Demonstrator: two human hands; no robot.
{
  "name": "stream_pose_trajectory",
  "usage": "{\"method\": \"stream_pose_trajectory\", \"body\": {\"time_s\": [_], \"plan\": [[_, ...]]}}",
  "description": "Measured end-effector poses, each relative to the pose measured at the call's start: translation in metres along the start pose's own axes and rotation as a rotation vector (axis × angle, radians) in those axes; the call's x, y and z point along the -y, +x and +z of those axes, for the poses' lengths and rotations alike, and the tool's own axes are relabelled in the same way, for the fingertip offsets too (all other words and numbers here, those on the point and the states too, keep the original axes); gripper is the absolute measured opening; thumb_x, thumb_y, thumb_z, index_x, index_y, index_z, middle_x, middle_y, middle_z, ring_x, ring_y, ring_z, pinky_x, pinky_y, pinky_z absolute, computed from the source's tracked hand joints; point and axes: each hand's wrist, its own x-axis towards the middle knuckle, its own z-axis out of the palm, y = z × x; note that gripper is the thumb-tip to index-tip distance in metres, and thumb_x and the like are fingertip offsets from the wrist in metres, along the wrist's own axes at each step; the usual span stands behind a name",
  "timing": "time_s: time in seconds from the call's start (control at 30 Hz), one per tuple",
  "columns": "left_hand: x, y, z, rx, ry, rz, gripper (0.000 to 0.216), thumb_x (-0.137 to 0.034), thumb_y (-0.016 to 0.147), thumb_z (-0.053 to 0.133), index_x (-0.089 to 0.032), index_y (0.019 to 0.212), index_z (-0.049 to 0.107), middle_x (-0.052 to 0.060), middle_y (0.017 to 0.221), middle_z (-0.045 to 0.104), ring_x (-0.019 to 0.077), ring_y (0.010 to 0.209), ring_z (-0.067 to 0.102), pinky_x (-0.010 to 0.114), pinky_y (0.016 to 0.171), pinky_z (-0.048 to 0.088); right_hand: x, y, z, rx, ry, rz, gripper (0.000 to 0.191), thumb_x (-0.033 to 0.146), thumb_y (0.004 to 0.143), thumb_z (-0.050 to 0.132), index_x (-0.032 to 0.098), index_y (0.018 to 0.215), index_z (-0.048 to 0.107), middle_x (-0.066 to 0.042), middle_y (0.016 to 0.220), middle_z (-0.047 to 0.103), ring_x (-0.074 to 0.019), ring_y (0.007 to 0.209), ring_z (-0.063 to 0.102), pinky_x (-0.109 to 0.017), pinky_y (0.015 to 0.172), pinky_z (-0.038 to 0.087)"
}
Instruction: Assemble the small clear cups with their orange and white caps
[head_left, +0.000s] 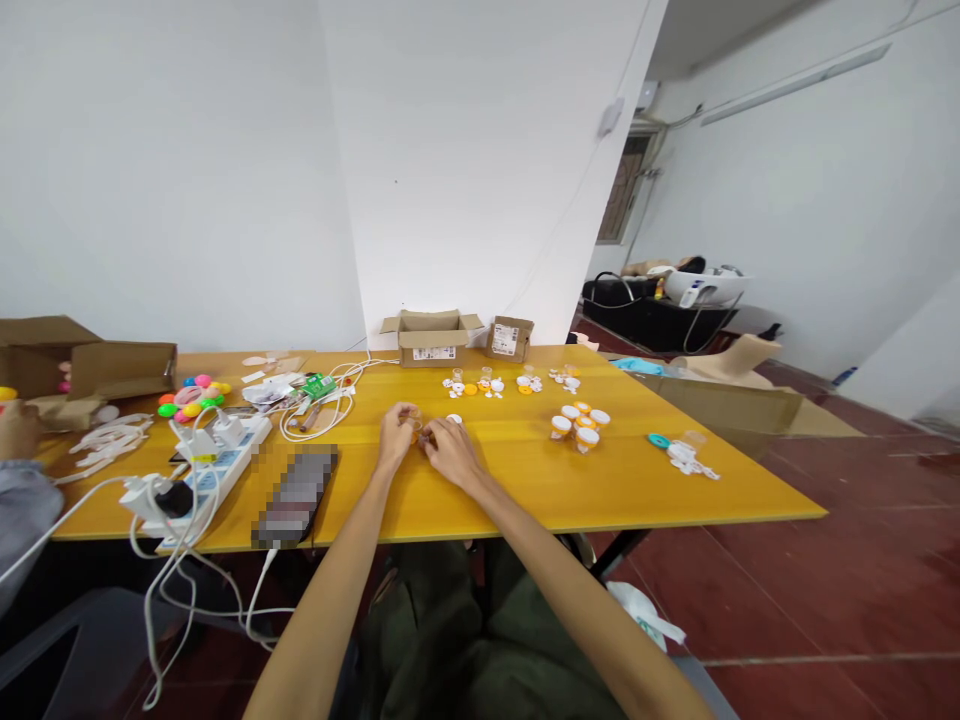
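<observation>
Both my hands rest together on the yellow table (525, 480), a little left of its middle. My left hand (395, 436) is closed round a small orange-and-clear piece (414, 427) that I cannot name. My right hand (448, 452) is closed too, its fingertips meeting the left hand at that piece; a small white cap (454, 419) shows just behind it. Several small jars with orange and white lids (579, 422) stand to the right of my hands. Further back lies a row of little white and orange parts (491, 385).
A phone (295, 496) on a cable lies left of my hands, beside a white power strip (214, 462) with chargers and tangled cords. Coloured balls (192, 395), cardboard boxes (431, 337) and another person's sleeve (26, 500) are at the left. A teal ring (659, 440) lies at the right.
</observation>
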Motion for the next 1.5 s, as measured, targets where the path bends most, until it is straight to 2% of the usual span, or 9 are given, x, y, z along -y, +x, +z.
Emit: {"method": "stream_pose_trajectory", "body": {"time_s": [0.3, 0.73, 0.97, 1.5], "plan": [[-0.001, -0.001, 0.0, -0.007, 0.004, 0.012, 0.022, -0.01, 0.062, 0.056, -0.021, 0.076, 0.069, 0.003, 0.085, 0.074, 0.0205, 0.09, 0.068, 0.035, 0.091, 0.054, -0.008, 0.001, 0.007, -0.073, 0.152, -0.019, 0.014, 0.009, 0.081, 0.061, 0.022, 0.083, 0.066, -0.003, 0.09, 0.069, -0.0186, 0.084, 0.063, -0.031, 0.08, 0.048], [-0.009, -0.003, 0.001, 0.011, -0.003, -0.009, 0.016, -0.01, 0.064, 0.058, -0.02, 0.073, 0.068, 0.004, 0.082, 0.073, 0.0213, 0.086, 0.069, 0.036, 0.086, 0.055, -0.025, 0.004, 0.017, -0.183, 0.365, 0.077, 0.016, 0.009, 0.083, 0.054, 0.021, 0.087, 0.063, -0.003, 0.093, 0.065, -0.0171, 0.084, 0.065, -0.032, 0.081, 0.055], [-0.007, -0.003, 0.001, 0.018, 0.007, -0.014, 0.021, -0.009, 0.063, 0.055, -0.021, 0.074, 0.068, 0.003, 0.083, 0.074, 0.0207, 0.089, 0.069, 0.036, 0.089, 0.055, -0.028, 0.004, 0.016, -0.184, 0.274, 0.093, 0.019, 0.007, 0.084, 0.051, 0.022, 0.088, 0.063, -0.004, 0.095, 0.066, -0.0184, 0.084, 0.064, -0.031, 0.079, 0.053], [-0.009, -0.004, 0.001, 0.028, 0.003, -0.016, 0.017, -0.009, 0.064, 0.056, -0.021, 0.071, 0.066, 0.002, 0.081, 0.073, 0.0199, 0.087, 0.068, 0.034, 0.087, 0.054, -0.018, 0.002, 0.007, -0.077, 0.055, -0.035, 0.034, -0.003, 0.079, 0.048, 0.023, 0.092, 0.065, -0.005, 0.097, 0.068, -0.0211, 0.093, 0.061, -0.032, 0.086, 0.048]]}}
